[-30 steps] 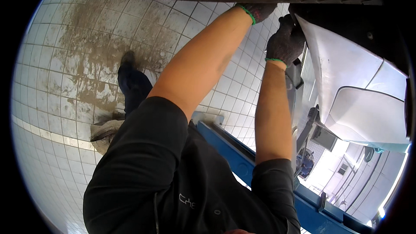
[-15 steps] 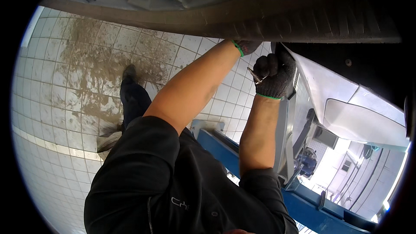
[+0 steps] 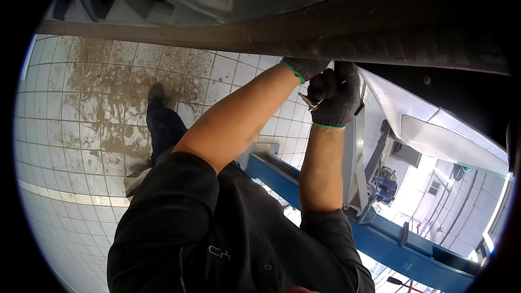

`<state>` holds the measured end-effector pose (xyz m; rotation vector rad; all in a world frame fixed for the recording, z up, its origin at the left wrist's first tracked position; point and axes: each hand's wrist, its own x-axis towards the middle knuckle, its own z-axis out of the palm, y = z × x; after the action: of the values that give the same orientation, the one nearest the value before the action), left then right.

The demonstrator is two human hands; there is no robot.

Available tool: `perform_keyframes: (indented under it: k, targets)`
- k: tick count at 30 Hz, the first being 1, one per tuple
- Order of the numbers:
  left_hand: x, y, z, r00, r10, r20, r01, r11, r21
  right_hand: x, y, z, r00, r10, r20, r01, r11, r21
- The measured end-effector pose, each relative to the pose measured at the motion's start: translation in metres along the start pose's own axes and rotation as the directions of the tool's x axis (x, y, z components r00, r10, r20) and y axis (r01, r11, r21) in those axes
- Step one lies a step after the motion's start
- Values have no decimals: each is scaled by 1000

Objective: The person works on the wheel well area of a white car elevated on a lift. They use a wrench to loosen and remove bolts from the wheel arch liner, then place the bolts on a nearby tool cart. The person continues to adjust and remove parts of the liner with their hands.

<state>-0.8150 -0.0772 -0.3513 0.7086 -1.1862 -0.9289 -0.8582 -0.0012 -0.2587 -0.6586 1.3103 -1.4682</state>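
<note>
A dark tyre point(image 3: 271, 41) spans the far side, seemingly raised so hands can reach beneath. To its near right hangs a pale body panel point(image 3: 434, 111). The gloved left hand point(image 3: 309, 68) meets the tyre's near edge; its fingers are hidden, their grip unclear. Beside it, the gloved right hand point(image 3: 336, 95) curls its fingers round a slender metal tool point(image 3: 308, 101), tip jutting left, perhaps palmed for convenience.

Black short-sleeved shirt point(image 3: 255, 222) on this one, pale marking point(image 3: 220, 252) and small round button point(image 3: 267, 266) in front; dark knitted gloves point(image 3: 337, 105) edged green, dark trousers point(image 3: 164, 133), dark shoe point(image 3: 156, 93).
</note>
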Motion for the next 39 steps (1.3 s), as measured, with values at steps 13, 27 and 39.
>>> perform_keyframes:
  k: [13, 27, 39]
  targets:
    - [-28, -39, 19, 992, 118, 31, -119, 870, 479, -54, -21, -1, 930, -268, 253, 368, 690, -623]
    - [9, -67, 15, 881, 424, -211, -204, 741, 639, -58, -38, 7, 662, -248, 708, 748, 142, -649]
    - [32, -34, 53, 894, 351, -277, -312, 934, 176, -59, -69, -15, 868, -216, 447, 496, 375, -783]
